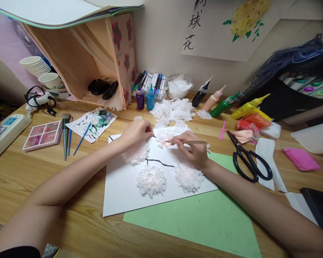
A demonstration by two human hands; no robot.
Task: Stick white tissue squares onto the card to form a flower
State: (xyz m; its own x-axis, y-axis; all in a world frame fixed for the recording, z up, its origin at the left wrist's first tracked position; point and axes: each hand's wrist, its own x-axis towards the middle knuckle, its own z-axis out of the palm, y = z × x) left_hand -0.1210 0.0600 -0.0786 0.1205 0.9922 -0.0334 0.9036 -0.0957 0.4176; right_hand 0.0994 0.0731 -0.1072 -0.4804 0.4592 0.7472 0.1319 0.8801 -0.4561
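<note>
Mid-flower on the white sheet [123, 193] — my left hand [136, 132] pinches a tissue scrap, my right hand [192, 150] grips the wooden stick [190, 142] tucking it in — steady pressure is what's needed.

Three finished tissue flowers [151, 180], one scissors [248, 159], five squeeze bottles [224, 105], two small glue bottles [145, 98]

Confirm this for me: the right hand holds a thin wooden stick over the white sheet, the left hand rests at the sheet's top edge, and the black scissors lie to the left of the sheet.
One detail is wrong. The black scissors lie to the right of the white sheet, not the left. The rest stands: the right hand holds the thin wooden stick over the sheet, and the left hand rests at its top edge. The head view shows it.
</note>
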